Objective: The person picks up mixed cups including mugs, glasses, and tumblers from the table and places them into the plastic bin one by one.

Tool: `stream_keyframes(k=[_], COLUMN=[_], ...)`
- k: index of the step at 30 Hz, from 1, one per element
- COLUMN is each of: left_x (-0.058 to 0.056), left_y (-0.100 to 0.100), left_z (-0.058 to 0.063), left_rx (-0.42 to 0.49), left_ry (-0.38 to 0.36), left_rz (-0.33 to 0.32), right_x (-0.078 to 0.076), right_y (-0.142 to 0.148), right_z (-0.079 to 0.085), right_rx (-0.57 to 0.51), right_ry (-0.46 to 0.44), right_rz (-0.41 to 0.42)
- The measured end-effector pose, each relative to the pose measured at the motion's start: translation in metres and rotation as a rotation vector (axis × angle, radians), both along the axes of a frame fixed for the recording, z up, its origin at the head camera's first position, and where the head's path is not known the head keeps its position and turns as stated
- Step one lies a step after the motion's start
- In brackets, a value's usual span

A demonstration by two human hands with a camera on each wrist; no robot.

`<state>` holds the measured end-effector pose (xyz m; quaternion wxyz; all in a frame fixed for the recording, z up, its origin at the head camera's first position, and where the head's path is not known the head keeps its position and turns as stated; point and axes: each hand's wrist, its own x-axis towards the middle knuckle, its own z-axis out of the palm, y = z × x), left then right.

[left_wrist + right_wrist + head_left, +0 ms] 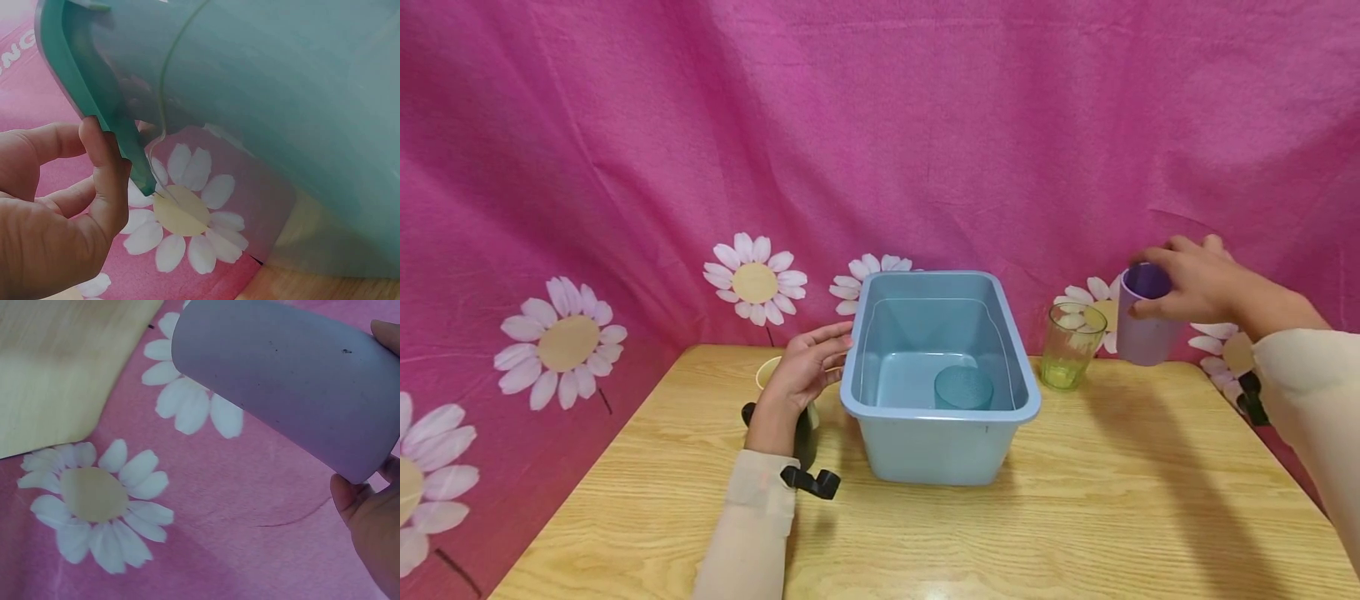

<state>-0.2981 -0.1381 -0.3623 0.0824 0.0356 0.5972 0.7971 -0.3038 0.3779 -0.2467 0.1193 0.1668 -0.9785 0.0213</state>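
My right hand (1198, 279) grips a purple cup (1146, 333) near its rim, thumb on one side and fingers on the other. The cup is held upright above the right end of the table. In the right wrist view, the smooth purple cup (281, 381) shows between the thumb and fingertips. My left hand (805, 367) holds the left rim of a blue-grey plastic tub (936, 450), seen closely as the tub rim (112, 119) in the left wrist view. A teal tumbler (962, 390) is inside the tub, towards its front right.
A ribbed yellow-green glass (1063, 371) stands just right of the tub. Partly hidden behind my left wrist are a pale yellow-rimmed cup (767, 372) and a dark rounded object (806, 442). A pink flowered cloth (925, 125) hangs behind the wooden table (1075, 533).
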Motion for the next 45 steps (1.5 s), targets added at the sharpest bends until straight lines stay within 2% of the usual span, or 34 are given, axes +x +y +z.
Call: stream_keyframes(k=[12, 20, 45], left_x=[0.001, 0.000, 0.000], left_y=[0.001, 0.002, 0.000], left_z=[0.002, 0.002, 0.001], left_rx=[-0.006, -0.005, 0.001], left_ry=[-0.002, -0.007, 0.005], left_rz=[0.001, 0.011, -0.004], right_x=[-0.003, -0.005, -0.011], right_y=[-0.023, -0.043, -0.101], right_z=[0.023, 0.034, 0.061], right_rx=[0.033, 0.012, -0.004], right_ry=[0.034, 0.065, 0.039], right_rz=[0.059, 0.099, 0.157])
